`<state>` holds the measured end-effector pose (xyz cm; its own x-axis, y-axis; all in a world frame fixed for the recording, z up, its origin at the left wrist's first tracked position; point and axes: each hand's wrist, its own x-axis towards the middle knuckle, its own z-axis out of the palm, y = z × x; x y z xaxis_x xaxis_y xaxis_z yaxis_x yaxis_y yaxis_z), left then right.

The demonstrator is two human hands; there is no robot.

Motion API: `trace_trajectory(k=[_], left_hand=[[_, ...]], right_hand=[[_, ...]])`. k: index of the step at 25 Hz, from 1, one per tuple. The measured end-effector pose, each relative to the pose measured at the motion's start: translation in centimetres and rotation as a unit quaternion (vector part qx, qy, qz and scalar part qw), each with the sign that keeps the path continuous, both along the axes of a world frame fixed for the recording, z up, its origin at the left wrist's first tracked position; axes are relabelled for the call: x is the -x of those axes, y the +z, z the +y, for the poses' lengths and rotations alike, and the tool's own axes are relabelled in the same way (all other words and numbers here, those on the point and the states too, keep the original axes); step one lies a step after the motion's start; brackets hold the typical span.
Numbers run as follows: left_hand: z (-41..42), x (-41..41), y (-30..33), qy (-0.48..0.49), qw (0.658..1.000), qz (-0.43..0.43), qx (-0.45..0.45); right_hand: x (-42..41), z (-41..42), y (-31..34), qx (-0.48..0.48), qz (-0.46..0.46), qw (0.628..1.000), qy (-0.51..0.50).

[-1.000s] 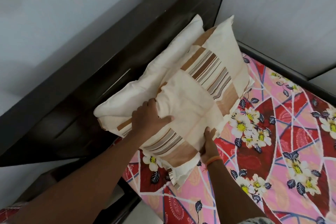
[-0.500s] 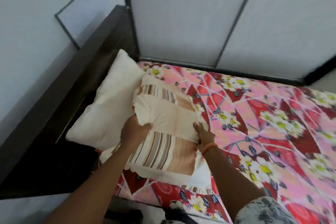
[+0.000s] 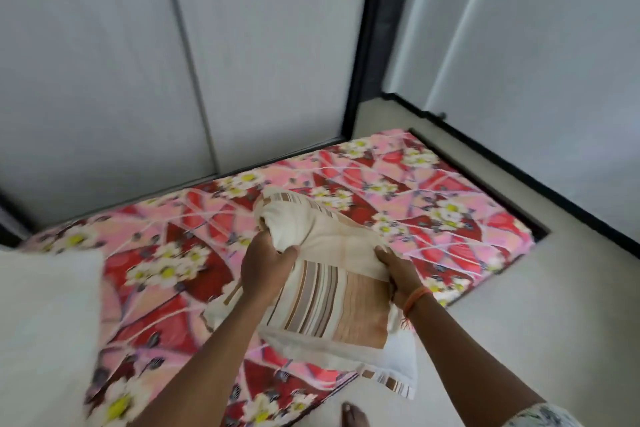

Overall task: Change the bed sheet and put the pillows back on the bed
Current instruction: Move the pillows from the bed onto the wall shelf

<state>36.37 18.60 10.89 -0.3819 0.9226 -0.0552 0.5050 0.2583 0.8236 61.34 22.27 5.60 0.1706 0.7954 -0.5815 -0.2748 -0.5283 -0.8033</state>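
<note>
A cream pillow with brown striped patches point(image 3: 329, 295) is lifted above the bed. My left hand point(image 3: 265, 270) grips its left side and my right hand point(image 3: 401, 274) grips its right edge, an orange band on that wrist. Under it spreads the pink and red flowered bed sheet point(image 3: 433, 218), covering the mattress. A second plain cream pillow point(image 3: 45, 333) lies at the left edge of the view, blurred.
White wardrobe doors point(image 3: 173, 62) with a dark frame stand right behind the bed. Pale floor point(image 3: 554, 305) runs along the bed's right side. My bare foot point(image 3: 353, 416) shows at the bottom, beside the mattress corner.
The striped pillow has come away from the headboard and the plain pillow, carried to the right over the sheet. The view has swung right, so the headboard is out of sight.
</note>
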Motion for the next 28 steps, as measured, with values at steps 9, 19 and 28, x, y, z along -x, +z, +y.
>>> trace_trajectory(k=[9, 19, 28], left_hand=[[17.2, -35.5, 6.1, -0.200, 0.974, -0.028, -0.103], [32.1, -67.4, 12.0, -0.341, 0.918, -0.102, -0.174], [43.2, -96.9, 13.5, -0.502, 0.837, -0.151, -0.155]], right_hand=[[-34.8, 7.3, 6.8, -0.118, -0.055, 0.969, -0.212], [-64.9, 15.1, 14.6, -0.210, -0.129, 0.902, -0.355], [-87.6, 19.2, 17.8, -0.189, -0.198, 0.809, -0.520]])
